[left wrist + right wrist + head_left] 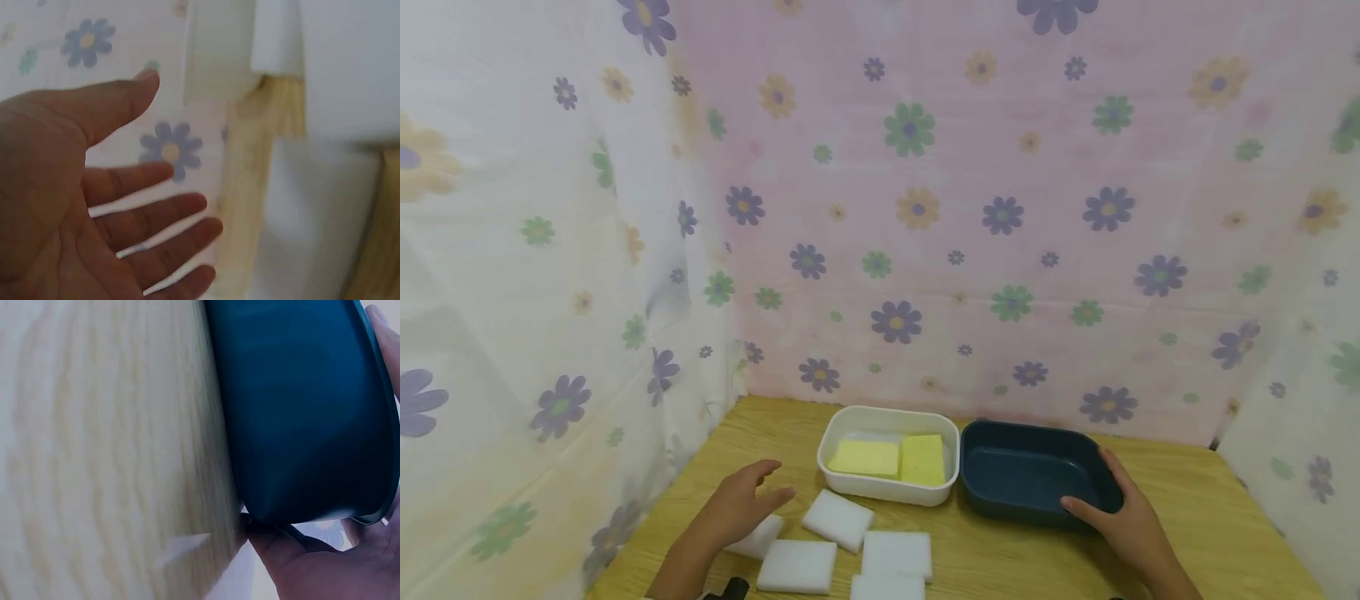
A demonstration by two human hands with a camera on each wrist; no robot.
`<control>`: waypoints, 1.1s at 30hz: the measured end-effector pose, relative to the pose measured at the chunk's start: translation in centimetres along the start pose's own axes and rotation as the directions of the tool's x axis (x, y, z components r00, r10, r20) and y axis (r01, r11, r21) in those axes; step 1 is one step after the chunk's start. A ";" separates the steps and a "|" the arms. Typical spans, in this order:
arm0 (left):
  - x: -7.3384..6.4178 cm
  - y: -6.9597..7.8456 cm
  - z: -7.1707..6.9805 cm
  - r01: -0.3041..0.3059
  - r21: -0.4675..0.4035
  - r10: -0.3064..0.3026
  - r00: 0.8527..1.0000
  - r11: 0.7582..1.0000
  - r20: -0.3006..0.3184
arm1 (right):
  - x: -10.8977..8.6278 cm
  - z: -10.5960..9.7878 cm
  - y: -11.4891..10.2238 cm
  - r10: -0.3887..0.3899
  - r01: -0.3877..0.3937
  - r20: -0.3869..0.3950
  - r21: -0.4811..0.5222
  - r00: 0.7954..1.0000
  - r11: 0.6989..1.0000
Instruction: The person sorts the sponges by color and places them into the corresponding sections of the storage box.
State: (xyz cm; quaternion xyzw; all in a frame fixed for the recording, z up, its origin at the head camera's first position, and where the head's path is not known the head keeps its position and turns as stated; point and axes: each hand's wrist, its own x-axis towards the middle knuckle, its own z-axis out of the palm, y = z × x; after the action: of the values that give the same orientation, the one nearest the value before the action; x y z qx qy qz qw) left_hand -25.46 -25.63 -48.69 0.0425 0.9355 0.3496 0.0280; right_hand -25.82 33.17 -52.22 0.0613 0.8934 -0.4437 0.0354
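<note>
My left hand (739, 506) hovers over the left side of the table, fingers spread and slightly bent, with nothing in it. Just beneath and beside it lie several white sponges (838, 521), blurred in the left wrist view. My right hand (1123, 518) holds the right end of a dark blue rectangular container (1011, 507), thumb over the near rim and fingers around the far corner. No contents show inside it. Touching or nearly touching its left end stands a white container (883, 490), in which two yellow sponges (865, 458) lie side by side.
The wood-grain table (1000, 567) holds both containers near its back edge. A flowered cloth (955, 250) hangs behind it and along both sides. Two of the white sponges (897, 552) overlap at the front middle.
</note>
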 end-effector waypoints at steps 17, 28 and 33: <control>-1.7 -8.3 -4.3 -0.222 0.106 0.201 0.963 0.969 0.180 | 0.5 0.1 0.2 -0.049 0.050 -0.041 0.025 0.998 0.998; -2.3 -9.1 -4.8 -0.086 0.011 0.081 0.967 0.996 0.241 | 0.7 1.1 0.1 -0.074 0.076 -0.043 0.056 0.996 0.996; -1.9 -8.7 -4.2 -0.061 -0.002 0.059 0.962 0.998 0.266 | 0.2 0.6 0.8 -0.048 0.051 -0.049 0.065 0.998 0.997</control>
State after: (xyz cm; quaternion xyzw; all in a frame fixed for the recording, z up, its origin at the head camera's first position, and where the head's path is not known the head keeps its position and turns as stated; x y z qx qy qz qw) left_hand -24.47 -35.12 -51.17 0.1173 0.9226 0.3387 0.1425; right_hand -25.91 33.20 -53.23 0.0508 0.8801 -0.4721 0.0011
